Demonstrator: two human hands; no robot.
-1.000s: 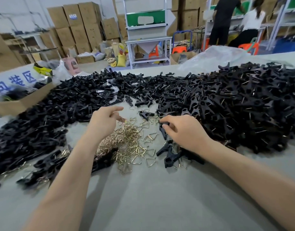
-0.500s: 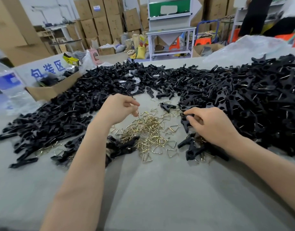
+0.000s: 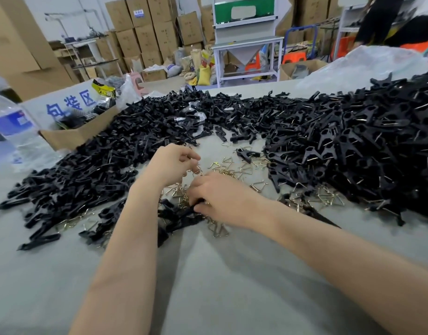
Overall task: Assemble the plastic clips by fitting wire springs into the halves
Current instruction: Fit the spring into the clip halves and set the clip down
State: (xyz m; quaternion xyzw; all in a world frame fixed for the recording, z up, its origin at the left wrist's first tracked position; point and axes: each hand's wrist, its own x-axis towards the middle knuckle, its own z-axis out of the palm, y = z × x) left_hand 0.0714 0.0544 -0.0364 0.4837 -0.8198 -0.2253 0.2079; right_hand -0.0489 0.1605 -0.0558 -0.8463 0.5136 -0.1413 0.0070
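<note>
My left hand (image 3: 170, 165) hovers over the heap of brass wire springs (image 3: 234, 169) in the middle of the grey table, its fingers curled and pinching a wire spring (image 3: 196, 170). My right hand (image 3: 222, 198) lies just below it, fingers curled round a black clip half (image 3: 197, 204) at the near edge of the springs. Loose black clip halves (image 3: 111, 163) spread in a wide heap to the left. A taller heap of black clips with springs fitted (image 3: 367, 146) fills the right side.
A cardboard box (image 3: 75, 134) with a blue-lettered sign stands at the back left, next to a water bottle (image 3: 9, 126). A clear plastic bag (image 3: 367, 61) lies behind the right heap. Grey table surface (image 3: 208, 286) lies near me. People stand at the far right.
My right hand has moved left from the edge of the right heap to the near side of the springs, close under my left hand. My left hand stays over the springs.
</note>
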